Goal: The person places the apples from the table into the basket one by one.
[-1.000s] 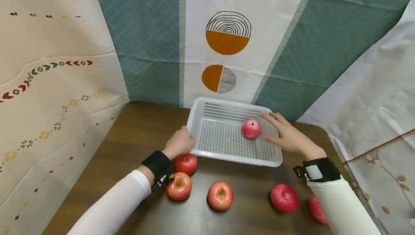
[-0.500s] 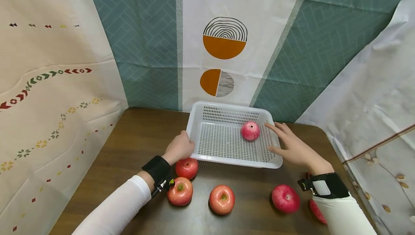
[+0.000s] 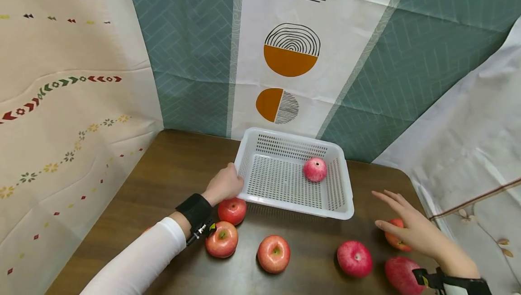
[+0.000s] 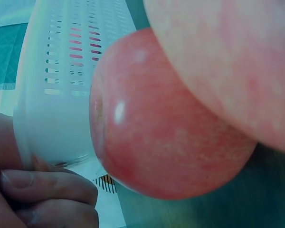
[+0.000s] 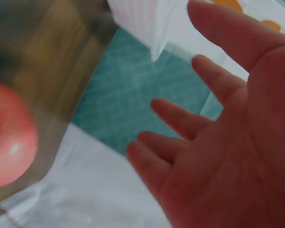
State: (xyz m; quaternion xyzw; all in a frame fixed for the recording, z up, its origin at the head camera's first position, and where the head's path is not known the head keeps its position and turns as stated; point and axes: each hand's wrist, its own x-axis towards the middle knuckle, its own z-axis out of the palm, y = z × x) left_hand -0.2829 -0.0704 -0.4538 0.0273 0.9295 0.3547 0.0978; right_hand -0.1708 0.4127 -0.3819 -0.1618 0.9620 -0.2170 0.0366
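A white perforated plastic basket (image 3: 285, 204) stands at the back of the table with one pinkish-red apple (image 3: 315, 169) inside, toward its right end. My left hand (image 3: 224, 183) grips the basket's left rim; the left wrist view shows its curled fingers (image 4: 57, 187) at the basket wall, beside a red apple (image 4: 166, 118). My right hand (image 3: 419, 229) is held in the air right of the basket, fingers spread and holding nothing. It partly covers an orange-red apple (image 3: 394, 236); a darker red apple (image 3: 400, 273) lies below the wrist, partly behind the wristband.
Near the left forearm lie a red apple (image 3: 232, 211) against the basket's front and another apple (image 3: 221, 240). An apple (image 3: 274, 254) sits at front centre, a deep pink one (image 3: 354, 259) to its right. Patterned cloth (image 3: 195, 59) hangs behind the dark wooden table (image 3: 187, 150).
My right hand has left the basket's right side and moved right and toward me, uncovering that rim. My left hand keeps its hold on the left rim. The head view has shifted slightly.
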